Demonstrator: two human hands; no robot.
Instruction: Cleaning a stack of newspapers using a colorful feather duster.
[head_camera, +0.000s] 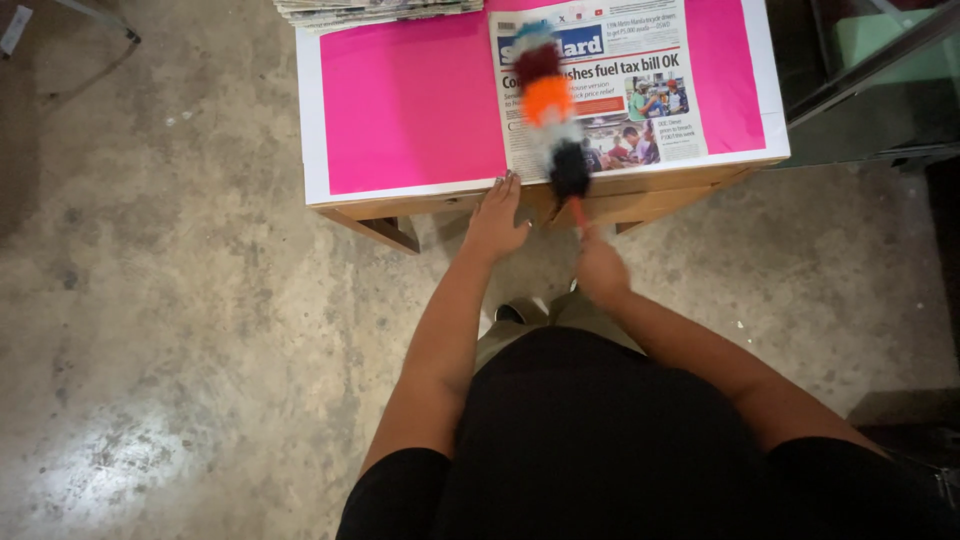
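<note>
Fingers of right hand (601, 268) closed round handle of feather duster (552, 110) — fluffy multicoloured head blurred, lying over newspaper (640, 60) on pink sheet (410, 100). Left hand (495, 220) flat, fingers loosely spread, fingertips touching front edge of wooden table (470, 203) — holding nothing. Newspaper stack (370, 10) at table's far edge.

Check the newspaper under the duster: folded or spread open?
Folded: the newspaper lies flat on the pink sheet, front page up, with no second page opened out beside it.
</note>
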